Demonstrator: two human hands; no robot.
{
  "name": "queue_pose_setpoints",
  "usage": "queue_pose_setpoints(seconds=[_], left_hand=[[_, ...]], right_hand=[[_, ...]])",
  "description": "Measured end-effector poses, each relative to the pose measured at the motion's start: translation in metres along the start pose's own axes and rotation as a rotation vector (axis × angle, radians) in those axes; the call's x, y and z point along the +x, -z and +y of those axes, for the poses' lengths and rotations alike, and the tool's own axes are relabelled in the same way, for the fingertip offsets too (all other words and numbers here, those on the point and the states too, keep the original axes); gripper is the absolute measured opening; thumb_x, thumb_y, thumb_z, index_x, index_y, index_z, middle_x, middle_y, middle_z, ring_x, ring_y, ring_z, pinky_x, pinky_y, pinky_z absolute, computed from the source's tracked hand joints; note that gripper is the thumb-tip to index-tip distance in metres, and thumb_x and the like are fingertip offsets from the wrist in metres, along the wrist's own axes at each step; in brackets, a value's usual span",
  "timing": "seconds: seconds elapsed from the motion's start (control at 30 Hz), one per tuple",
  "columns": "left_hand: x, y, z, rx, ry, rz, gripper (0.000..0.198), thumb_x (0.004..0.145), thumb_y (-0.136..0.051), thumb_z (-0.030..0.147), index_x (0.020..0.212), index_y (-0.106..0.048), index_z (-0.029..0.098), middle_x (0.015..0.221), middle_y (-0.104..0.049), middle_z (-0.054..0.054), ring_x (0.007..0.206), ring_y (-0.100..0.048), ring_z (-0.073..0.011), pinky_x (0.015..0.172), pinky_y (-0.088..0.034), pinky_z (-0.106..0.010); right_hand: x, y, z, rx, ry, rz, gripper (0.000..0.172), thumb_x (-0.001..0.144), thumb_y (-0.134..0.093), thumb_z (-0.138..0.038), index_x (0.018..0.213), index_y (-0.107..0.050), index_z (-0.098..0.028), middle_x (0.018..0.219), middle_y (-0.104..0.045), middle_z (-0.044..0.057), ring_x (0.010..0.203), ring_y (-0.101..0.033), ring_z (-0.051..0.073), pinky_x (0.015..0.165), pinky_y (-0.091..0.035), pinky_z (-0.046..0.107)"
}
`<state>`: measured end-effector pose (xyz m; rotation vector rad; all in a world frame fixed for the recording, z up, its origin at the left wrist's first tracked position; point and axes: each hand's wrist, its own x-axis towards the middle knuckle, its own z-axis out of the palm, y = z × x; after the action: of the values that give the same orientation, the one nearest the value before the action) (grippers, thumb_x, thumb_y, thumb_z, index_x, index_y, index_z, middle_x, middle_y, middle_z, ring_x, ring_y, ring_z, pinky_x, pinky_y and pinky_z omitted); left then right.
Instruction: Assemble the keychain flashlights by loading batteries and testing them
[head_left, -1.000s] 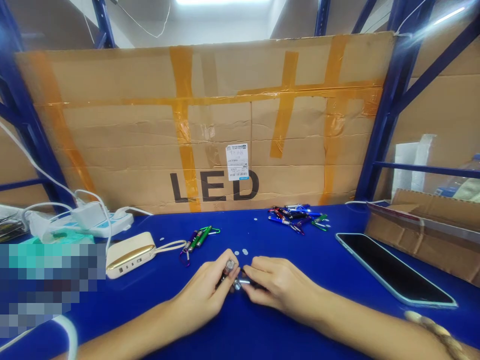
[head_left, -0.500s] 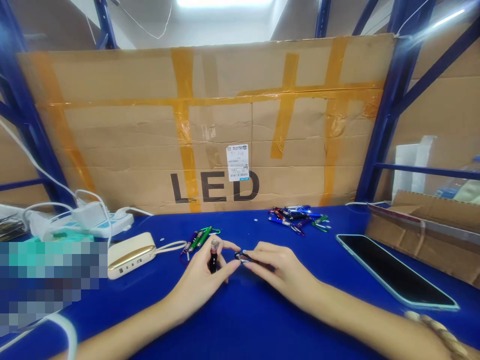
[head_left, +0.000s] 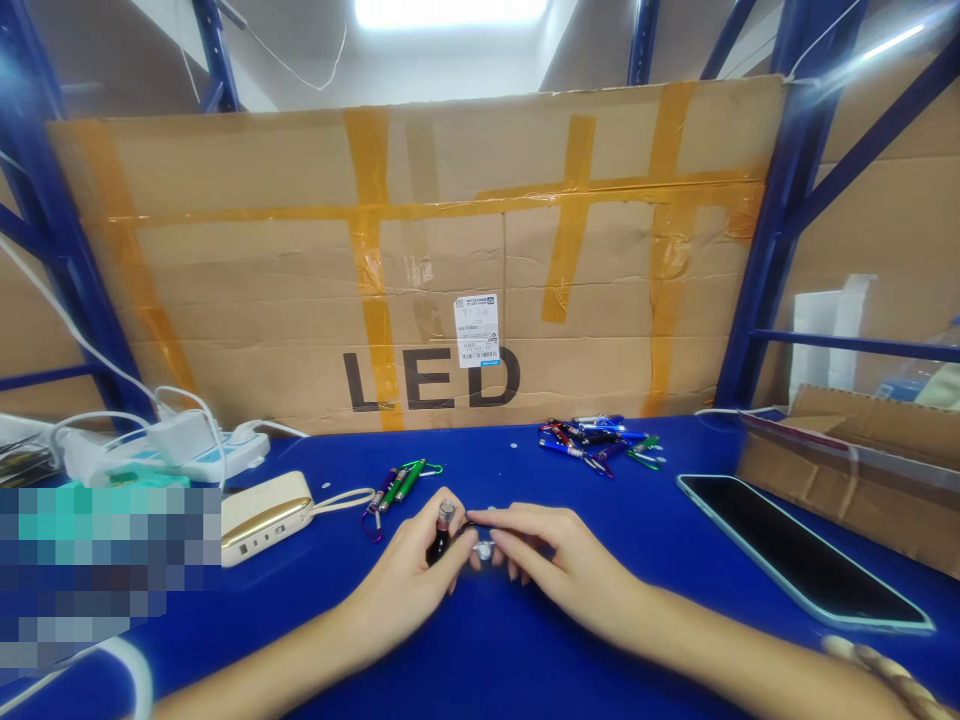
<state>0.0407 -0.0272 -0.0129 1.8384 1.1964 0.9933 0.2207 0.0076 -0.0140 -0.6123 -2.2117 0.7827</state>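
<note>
- Grips a dark torch [head_left: 440, 531] in the curled left hand [head_left: 405, 580], silver tip tilted up.
- Pinches a small part [head_left: 484, 549] in the right hand [head_left: 559, 565], just beside the torch.
- Holds both low over the table [head_left: 525, 660], near its front middle.
- Around: spare torches [head_left: 401, 480] behind, pile [head_left: 596, 440] far right, power bank [head_left: 266, 505] left, phone [head_left: 795, 550] right.

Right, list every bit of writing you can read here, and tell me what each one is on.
"LED": big black letters on the cardboard sheet standing at the back of the table.
White sticker above those letters: printed lines and a code, too small to read.
Small torch in the left hand, power bank, phone: no legible lettering.
</note>
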Motion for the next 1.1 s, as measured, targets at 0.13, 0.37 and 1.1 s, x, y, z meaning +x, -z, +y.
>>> queue_pose_setpoints(seconds=[0.13,0.37,1.1], left_hand=[[-0.0009,0.0014,-0.0004,0.082,-0.043,-0.016,0.024,0.085,-0.046,0.039,0.076,-0.035,0.021,0.070,-0.045,0.004,0.060,-0.042,-0.0088,0.058,-0.036,-0.021],[0.0026,0.0006,-0.0062,0.075,-0.051,0.003,0.025,0.083,-0.050,0.038,0.074,-0.034,0.021,0.068,-0.044,0.005,0.058,-0.042,-0.0085,0.054,-0.035,-0.020],[-0.0061,-0.0017,-0.0025,0.276,-0.135,-0.061,0.022,0.092,-0.029,0.036,0.075,-0.033,0.022,0.059,-0.037,0.006,0.053,-0.033,-0.0100,0.053,-0.028,-0.023]], right_hand=[[0.0009,0.0014,-0.0006,-0.033,0.011,-0.008,0.031,0.090,-0.043,-0.031,0.110,-0.064,-0.019,0.067,-0.057,0.001,0.058,-0.052,0.009,0.059,-0.045,0.022],[0.0008,-0.0002,-0.0033,0.031,-0.024,-0.020,0.031,0.088,-0.046,-0.033,0.107,-0.065,-0.018,0.068,-0.061,0.002,0.057,-0.054,0.010,0.056,-0.046,0.021],[-0.0043,-0.0014,-0.0011,-0.634,0.345,-0.101,0.030,0.092,-0.036,-0.023,0.113,-0.054,-0.010,0.090,-0.063,0.010,0.077,-0.062,0.019,0.068,-0.052,0.029]])
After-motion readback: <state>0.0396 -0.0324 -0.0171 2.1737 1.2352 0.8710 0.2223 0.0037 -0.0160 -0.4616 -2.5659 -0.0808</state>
